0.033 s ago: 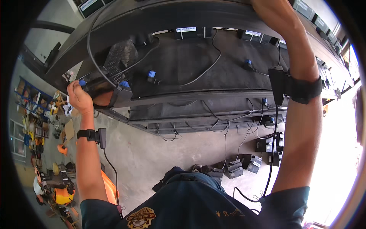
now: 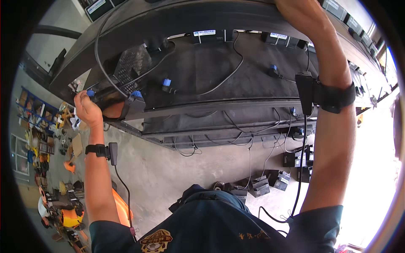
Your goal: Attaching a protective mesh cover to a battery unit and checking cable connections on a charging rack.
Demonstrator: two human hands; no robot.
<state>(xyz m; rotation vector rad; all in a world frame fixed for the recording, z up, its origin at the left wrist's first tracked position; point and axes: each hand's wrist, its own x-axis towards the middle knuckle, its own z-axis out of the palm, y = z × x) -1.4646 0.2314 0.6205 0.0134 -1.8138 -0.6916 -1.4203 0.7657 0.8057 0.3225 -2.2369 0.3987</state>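
Observation:
My left hand (image 2: 87, 110) is raised at the left end of a black metal shelf rack (image 2: 202, 104). Its fingers are closed round a blue-and-black cable connector (image 2: 90, 93), whose blue end shows just above the fingertips. A similar blue connector (image 2: 136, 94) hangs by the shelf's front edge to the right of this hand. My right hand (image 2: 297, 12) reaches up over the upper shelf beam (image 2: 190, 19) at the top right; its fingers lie beyond the picture's edge. Two more blue-ended connectors, one left of centre (image 2: 167, 82) and one farther right (image 2: 274, 68), lie on the shelf with their cables.
Black boxes with pale labels (image 2: 211, 36) stand at the shelf's back. Loose cables (image 2: 240, 137) dangle from lower shelves. Several black boxes (image 2: 259, 185) stand on the floor near me. Tools and an orange-yellow item (image 2: 71, 216) clutter the left side. Straps with black modules circle both forearms.

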